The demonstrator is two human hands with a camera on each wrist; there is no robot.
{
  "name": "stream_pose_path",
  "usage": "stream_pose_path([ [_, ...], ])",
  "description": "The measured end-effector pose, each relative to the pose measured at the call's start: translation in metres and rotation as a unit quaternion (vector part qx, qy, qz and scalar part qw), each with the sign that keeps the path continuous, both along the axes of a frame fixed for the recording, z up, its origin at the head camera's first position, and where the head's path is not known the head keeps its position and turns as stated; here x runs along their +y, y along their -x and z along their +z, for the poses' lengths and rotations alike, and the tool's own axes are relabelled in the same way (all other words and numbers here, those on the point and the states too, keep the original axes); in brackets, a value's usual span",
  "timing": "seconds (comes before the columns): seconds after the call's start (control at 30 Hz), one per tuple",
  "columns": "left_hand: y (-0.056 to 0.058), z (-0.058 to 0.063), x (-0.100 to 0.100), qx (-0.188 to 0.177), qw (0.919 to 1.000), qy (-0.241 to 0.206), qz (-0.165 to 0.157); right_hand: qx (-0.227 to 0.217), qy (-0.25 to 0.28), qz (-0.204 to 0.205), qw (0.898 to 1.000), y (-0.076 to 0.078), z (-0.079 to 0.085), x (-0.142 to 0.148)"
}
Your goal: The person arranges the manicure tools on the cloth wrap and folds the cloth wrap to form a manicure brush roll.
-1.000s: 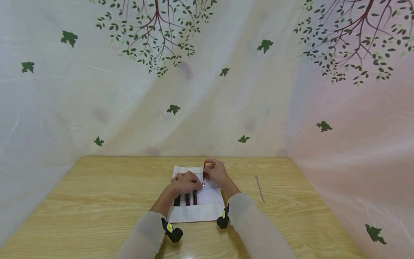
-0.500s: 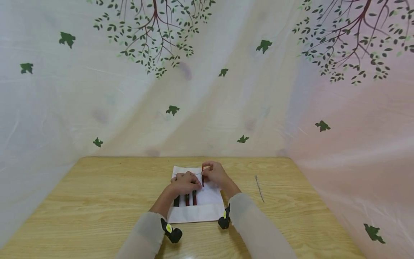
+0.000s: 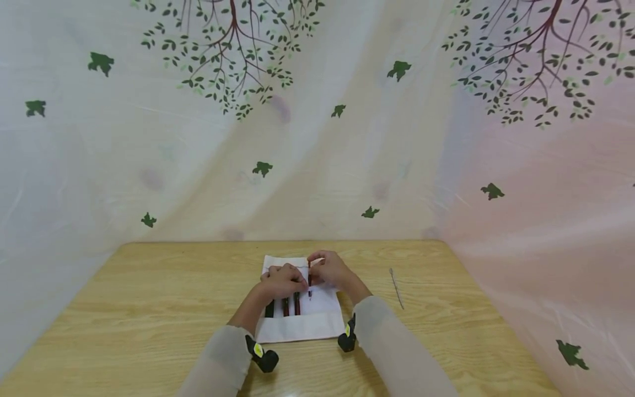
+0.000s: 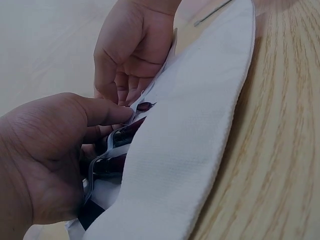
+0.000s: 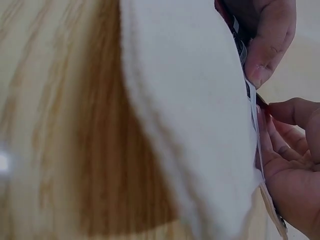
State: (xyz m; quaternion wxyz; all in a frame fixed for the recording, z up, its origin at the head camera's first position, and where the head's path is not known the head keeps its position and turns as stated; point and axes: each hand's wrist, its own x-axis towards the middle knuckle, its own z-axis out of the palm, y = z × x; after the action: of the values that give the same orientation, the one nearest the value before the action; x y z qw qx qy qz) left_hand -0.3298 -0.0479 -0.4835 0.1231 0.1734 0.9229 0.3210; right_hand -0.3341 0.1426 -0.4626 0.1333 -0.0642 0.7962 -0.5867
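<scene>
A white cloth case lies unfolded on the table, with an elastic strap across it. Two dark red handles and a black piece lie side by side on its left half. My left hand rests over them and pinches the strap by thumb and fingers. My right hand holds a slim dark red stick upright, its lower end passing the strap beside my left fingertips. The stick's kind does not show; its upper part is mostly hidden by my right fingers.
A thin silvery rod lies on the wooden table to the right of the case. Behind the table hangs a pale curtain printed with leaves and branches.
My right hand has moved slightly down and toward me, and the red stick's lower end has slid down past the strap. My left hand stays in place.
</scene>
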Motion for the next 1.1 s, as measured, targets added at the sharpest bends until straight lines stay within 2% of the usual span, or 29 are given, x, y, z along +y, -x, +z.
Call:
stream_pose_path([
  [0.23, -0.0075, 0.0093, -0.0028, -0.001, 0.9999, -0.006, -0.012, -0.009, -0.007, 0.019, 1.0, 0.0002, -0.0017, 0.0013],
  [0.63, -0.0048, 0.0016, -0.0018, 0.0, 0.9996, -0.026, -0.005, -0.004, -0.012, 0.05, 0.999, 0.0011, -0.003, 0.0085],
  [0.83, -0.0053, 0.0029, -0.0025, 0.0, 0.9995, -0.03, -0.007, -0.002, -0.037, 0.051, 0.998, -0.0002, -0.0005, 0.0083],
  [1.1, -0.0051, 0.0009, -0.0022, 0.002, 0.9997, -0.022, -0.005, 0.026, -0.08, 0.065, 0.994, -0.0022, -0.0003, 0.0095],
])
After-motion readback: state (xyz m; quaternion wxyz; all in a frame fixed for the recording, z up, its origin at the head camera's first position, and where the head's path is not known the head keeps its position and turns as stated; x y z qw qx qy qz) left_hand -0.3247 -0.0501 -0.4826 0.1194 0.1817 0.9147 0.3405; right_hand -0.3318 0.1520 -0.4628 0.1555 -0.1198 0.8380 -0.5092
